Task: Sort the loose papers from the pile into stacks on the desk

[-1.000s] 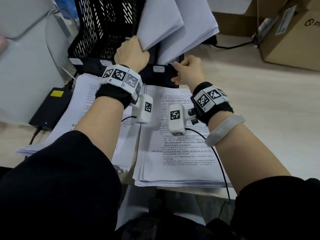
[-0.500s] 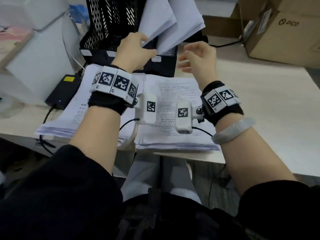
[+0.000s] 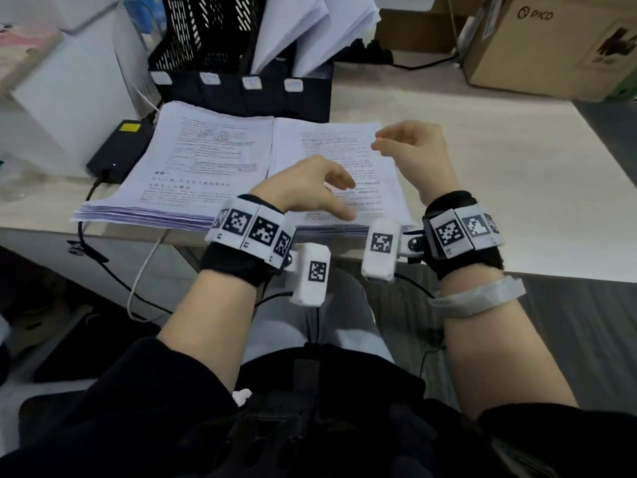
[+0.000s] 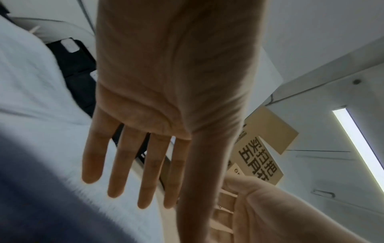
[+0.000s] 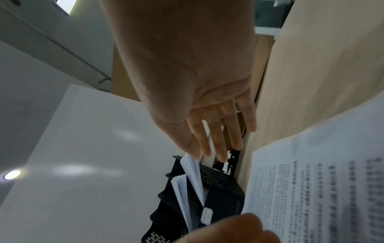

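head view, "pico" on cardboard box (image 3: 551, 43)

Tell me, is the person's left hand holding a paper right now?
No, the left hand is spread flat with straight fingers, empty.

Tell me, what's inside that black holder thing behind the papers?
White sheets of paper stand tilted in the right-hand slots of the black file holder. Its mesh walls hide the sheets' lower ends and much of the left slots.
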